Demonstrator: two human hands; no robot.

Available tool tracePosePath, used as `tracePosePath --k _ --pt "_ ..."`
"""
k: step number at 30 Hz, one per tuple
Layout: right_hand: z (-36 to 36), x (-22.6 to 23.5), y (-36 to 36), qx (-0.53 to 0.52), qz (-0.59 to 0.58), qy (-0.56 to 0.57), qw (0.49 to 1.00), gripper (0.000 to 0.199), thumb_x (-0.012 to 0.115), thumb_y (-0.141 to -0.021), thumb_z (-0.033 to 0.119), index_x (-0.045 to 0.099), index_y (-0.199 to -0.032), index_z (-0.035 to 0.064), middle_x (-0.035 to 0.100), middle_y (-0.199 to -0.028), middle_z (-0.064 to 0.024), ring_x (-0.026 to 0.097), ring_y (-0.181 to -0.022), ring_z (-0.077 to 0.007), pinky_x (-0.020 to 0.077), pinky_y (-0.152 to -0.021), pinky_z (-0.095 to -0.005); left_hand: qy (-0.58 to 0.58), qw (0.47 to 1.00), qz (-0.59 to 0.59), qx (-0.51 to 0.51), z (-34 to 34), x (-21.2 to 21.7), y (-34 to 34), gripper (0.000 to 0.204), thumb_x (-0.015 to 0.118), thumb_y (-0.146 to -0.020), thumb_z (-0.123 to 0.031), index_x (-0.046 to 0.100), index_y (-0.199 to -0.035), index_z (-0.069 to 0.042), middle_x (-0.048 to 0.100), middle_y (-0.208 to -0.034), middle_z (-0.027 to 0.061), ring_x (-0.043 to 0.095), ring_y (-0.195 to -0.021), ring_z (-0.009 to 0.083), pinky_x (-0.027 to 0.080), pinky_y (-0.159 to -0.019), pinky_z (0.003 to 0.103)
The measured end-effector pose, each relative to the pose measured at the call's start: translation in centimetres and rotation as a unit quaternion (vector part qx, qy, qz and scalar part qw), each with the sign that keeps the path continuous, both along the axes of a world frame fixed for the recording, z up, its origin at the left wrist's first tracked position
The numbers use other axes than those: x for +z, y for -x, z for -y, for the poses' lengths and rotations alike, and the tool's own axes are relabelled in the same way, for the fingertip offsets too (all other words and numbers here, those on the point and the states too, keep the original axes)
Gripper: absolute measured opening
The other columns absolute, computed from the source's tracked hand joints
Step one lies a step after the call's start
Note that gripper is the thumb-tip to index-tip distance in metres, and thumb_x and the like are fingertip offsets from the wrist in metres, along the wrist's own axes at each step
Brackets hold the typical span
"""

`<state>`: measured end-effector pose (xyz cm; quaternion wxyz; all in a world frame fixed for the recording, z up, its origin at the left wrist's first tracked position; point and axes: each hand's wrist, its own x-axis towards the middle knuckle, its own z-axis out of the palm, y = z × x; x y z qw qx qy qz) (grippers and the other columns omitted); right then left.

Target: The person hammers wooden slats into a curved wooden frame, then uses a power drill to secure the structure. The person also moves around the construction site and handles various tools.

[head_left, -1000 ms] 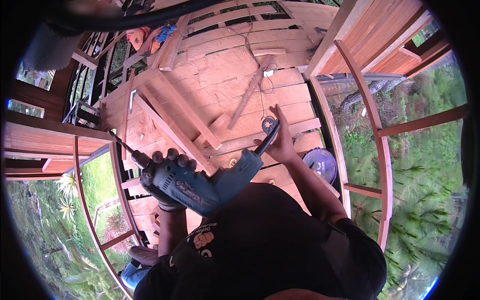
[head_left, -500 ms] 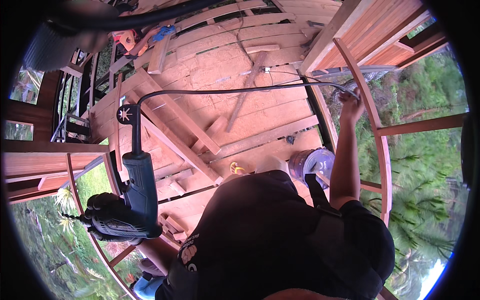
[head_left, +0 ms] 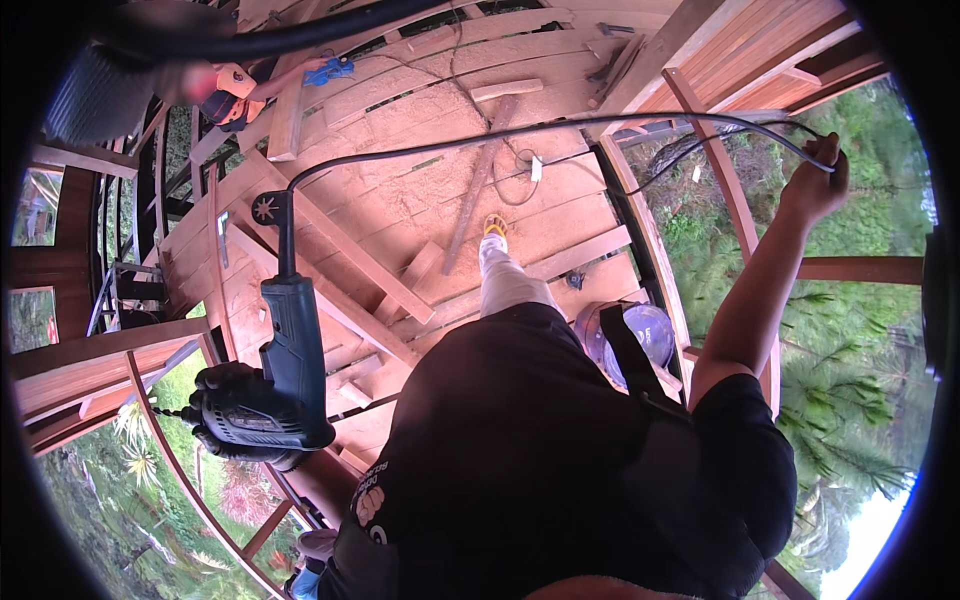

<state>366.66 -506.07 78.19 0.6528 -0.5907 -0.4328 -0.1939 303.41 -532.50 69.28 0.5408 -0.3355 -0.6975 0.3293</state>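
Observation:
My left hand [head_left: 222, 400], in a black glove, is wrapped round the front of a dark teal power drill [head_left: 296, 345]. Its twisted bit points left, over the railing side. From the drill's handle a black power cord [head_left: 520, 132] arcs across to the far right. There my right hand [head_left: 818, 185], bare and raised at the end of an outstretched arm, is closed on the cord, beyond the wooden railing post. A pale plug or connector [head_left: 536, 168] hangs on a thinner loop of the cord above the planks.
Loose timber beams [head_left: 350, 255] lie crosswise on the sawdust-covered plank floor [head_left: 400, 150], which has gaps. A round purple bucket [head_left: 640, 335] stands by my right side. At the upper left a person in orange [head_left: 232, 95] reaches toward a blue tool [head_left: 328, 70]. Wooden railings [head_left: 735, 190] edge both sides.
My right hand has moved outward to the right, drawing the cord with it. One foot has stepped forward onto the planks. The drill stays in my left hand, slightly higher.

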Motion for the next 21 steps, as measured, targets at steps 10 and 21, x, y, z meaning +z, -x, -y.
tracePosePath --k 10,21 --pt "-18.1 -12.2 -15.3 0.089 -0.303 0.270 0.909 0.052 0.062 -0.098 0.053 0.073 -0.108 0.0027 0.075 -0.105 -0.0112 0.066 -0.091 -0.0205 0.0476 -0.075 -0.0310 0.375 -0.393 -0.756 0.365 -18.0 1.8 8.1 0.054 0.045 -0.089 -0.039 0.057 -0.119 0.003 0.060 -0.116 0.0186 0.056 -0.118 0.0321 0.041 -0.109 0.049" --pt "-26.8 -1.2 -13.7 0.285 -0.231 0.295 0.882 0.025 0.062 -0.096 0.025 0.069 -0.103 0.0020 0.039 -0.069 0.0043 0.035 -0.062 -0.0080 0.0315 -0.059 -0.0254 0.569 0.029 -0.708 0.417 -34.9 5.8 7.6 0.055 0.042 -0.090 -0.050 0.065 -0.108 -0.003 0.066 -0.117 0.0167 0.059 -0.119 0.0318 0.039 -0.111 0.050"
